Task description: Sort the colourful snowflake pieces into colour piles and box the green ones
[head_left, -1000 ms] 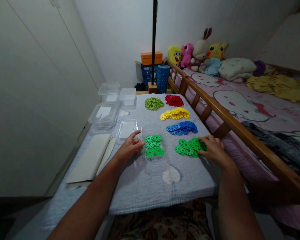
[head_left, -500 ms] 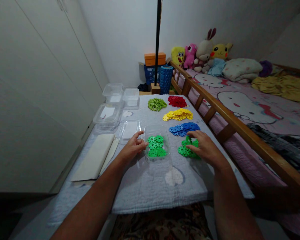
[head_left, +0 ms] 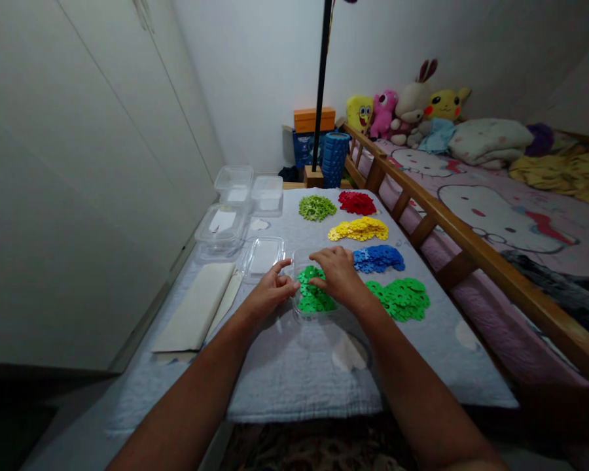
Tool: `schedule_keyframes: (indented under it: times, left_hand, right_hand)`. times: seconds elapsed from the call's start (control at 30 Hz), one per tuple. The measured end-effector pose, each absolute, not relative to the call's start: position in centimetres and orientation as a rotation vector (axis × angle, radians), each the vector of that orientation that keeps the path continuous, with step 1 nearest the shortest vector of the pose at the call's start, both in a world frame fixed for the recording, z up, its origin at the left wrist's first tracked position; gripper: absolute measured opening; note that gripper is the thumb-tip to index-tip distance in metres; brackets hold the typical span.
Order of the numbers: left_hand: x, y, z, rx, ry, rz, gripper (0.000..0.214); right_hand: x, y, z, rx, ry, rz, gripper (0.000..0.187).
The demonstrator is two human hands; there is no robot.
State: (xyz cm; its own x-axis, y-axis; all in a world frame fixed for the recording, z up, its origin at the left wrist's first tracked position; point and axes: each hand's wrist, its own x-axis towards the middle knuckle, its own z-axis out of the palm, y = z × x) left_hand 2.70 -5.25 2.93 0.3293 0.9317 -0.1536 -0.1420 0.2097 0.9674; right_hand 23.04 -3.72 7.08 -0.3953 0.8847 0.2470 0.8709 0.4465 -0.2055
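A clear plastic box [head_left: 315, 316] stands in the middle of the table, holding green flower-shaped plastic discs [head_left: 314, 302]. My left hand [head_left: 271, 288] grips its left rim, the thumb at the edge and the index finger stretched along the side. Over the box is my right hand [head_left: 341, 271], its thumb and fingers apart above the discs; nothing shows between them. To the right lies a pile of green discs [head_left: 402, 299], partly hidden by my right forearm. Behind it is a pile of blue discs [head_left: 380, 258], its left end covered by the hand.
Yellow [head_left: 358, 229], red [head_left: 357, 202] and light green pieces [head_left: 317, 208] lie in piles farther back. A clear lid [head_left: 265, 257], stacked clear boxes [head_left: 220, 226] and a folded beige sheet [head_left: 196, 307] are on the left. A wooden bed rail [head_left: 422, 203] runs along the right.
My right hand has moved left from the green pile to over the box, its fingers now apart. More green discs lie in the box. My left hand stays at the rim.
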Motion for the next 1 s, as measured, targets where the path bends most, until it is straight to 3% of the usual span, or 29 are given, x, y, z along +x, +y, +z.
schedule_keyframes:
  times: [0.37, 0.67, 1.0]
  left_hand:
    - [2.7, -5.6, 3.6, 1.077, 0.997, 0.905, 0.076]
    - [2.7, -5.4, 3.9, 1.080, 1.019, 0.917, 0.075]
    - [2.6, -5.3, 3.6, 1.096, 1.023, 0.889, 0.077]
  right_hand:
    - [33.8, -5.2, 6.0, -1.635, -2.014, 0.035, 0.025]
    - [44.4, -7.8, 3.0, -2.069, -1.785, 0.012, 0.036]
    - [45.5, -8.0, 0.5, -2.141, -1.737, 0.100, 0.044]
